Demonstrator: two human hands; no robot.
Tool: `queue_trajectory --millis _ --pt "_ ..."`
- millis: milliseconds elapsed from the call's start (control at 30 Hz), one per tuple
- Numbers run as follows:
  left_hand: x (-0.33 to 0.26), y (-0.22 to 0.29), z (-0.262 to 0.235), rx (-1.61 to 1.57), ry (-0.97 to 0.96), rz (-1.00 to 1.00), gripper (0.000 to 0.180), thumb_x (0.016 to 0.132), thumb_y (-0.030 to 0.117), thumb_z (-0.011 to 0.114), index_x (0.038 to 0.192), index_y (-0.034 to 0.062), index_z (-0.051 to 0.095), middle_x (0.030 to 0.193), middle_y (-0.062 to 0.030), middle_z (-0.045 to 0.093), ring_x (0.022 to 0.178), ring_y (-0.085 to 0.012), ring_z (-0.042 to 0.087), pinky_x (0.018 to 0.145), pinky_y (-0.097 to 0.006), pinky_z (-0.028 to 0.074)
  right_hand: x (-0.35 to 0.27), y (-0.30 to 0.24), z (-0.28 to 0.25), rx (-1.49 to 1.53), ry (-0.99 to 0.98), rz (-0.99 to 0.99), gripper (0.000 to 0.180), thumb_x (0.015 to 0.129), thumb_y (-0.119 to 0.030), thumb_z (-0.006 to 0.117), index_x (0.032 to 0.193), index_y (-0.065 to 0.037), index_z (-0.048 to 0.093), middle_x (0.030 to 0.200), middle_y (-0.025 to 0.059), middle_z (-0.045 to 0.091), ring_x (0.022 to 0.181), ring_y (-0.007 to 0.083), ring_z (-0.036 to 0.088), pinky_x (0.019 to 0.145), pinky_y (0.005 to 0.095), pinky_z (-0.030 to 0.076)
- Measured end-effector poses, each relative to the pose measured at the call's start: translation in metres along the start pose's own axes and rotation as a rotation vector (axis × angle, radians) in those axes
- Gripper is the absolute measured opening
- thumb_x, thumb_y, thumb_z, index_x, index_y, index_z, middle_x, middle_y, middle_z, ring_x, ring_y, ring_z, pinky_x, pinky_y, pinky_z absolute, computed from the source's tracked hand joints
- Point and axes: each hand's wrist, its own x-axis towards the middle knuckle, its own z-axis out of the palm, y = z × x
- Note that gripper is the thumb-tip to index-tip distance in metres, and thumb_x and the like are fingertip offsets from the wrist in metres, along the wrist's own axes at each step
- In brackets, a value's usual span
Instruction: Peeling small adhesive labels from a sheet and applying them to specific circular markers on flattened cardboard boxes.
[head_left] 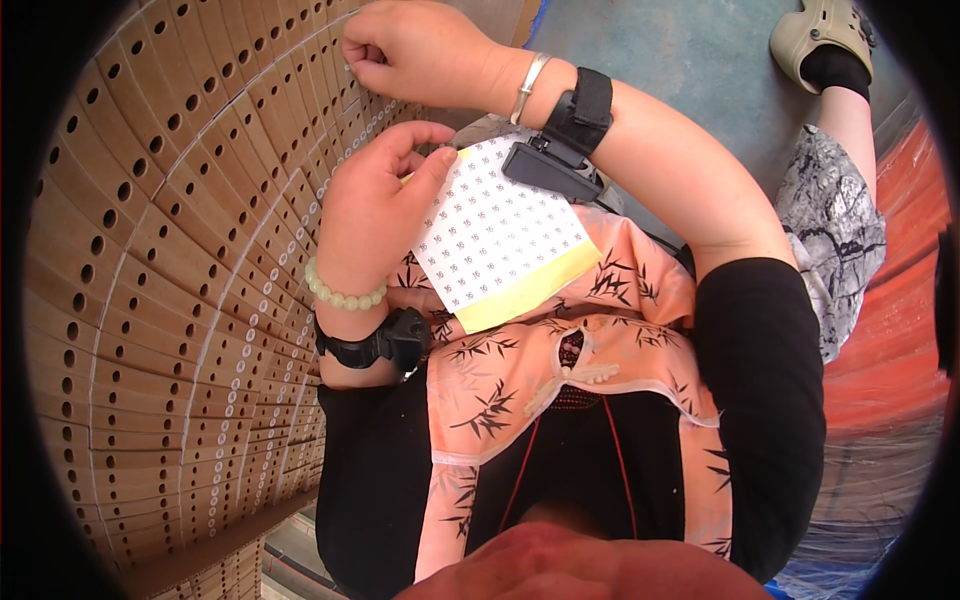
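Face [590, 568] low; left hand [372, 205] pinches label sheet [505, 232] edge.

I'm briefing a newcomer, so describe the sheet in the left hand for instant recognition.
Find the stacked brown boxes filling the picture's left side. Just right of them, the left hand pinches the sheet over a peach garment. Unlike that leaf-printed garment, it is white with rows of small dark marks and a yellow edge.
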Motion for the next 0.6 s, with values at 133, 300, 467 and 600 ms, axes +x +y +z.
queue_trajectory --millis 133,300,467,600 --pt "0.000 -0.002 0.001 0.053 -0.009 0.033 0.021 0.086 0.016 0.065 0.103 0.0034 0.064 0.069 -0.0063 0.063 0.059 -0.0103 0.057 0.056 -0.025 0.045 -0.003 -0.006 0.004 -0.065 0.048 0.046 0.008 0.076 -0.016 0.058 0.077 -0.008 0.060 0.082 0.0075 0.063 0.075 0.0298 0.062 0.063 0.0406 0.050" --pt "0.001 0.002 0.000 0.106 -0.076 -0.002 0.020 0.091 0.007 0.060 0.109 -0.0018 0.060 0.082 -0.0021 0.066 0.069 -0.0024 0.056 0.061 -0.018 0.044 -0.004 -0.002 -0.011 -0.178 0.151 -0.017 0.013 0.078 -0.020 0.062 0.080 -0.007 0.061 0.081 0.0079 0.064 0.074 0.0285 0.062 0.063 0.0382 0.050" --pt "-0.004 0.001 -0.002 0.074 -0.074 0.012 0.017 0.090 0.009 0.061 0.100 -0.0041 0.064 0.080 -0.0028 0.066 0.070 -0.0040 0.058 0.061 -0.018 0.045 0.013 -0.011 -0.043 -0.294 -0.010 0.021 0.038 0.069 -0.032 0.075 0.081 -0.002 0.057 0.082 0.0180 0.061 0.079 0.0364 0.062 0.071 0.0434 0.051" --pt "-0.006 0.008 -0.002 0.030 -0.107 0.001 0.017 0.089 0.010 0.062 0.097 -0.0046 0.064 0.078 -0.0030 0.066 0.069 -0.0046 0.058 0.061 -0.019 0.046 0.014 0.001 -0.049 -0.259 0.013 0.039 0.037 0.069 -0.033 0.075 0.081 -0.003 0.059 0.081 0.0178 0.062 0.076 0.0368 0.062 0.068 0.0434 0.050"
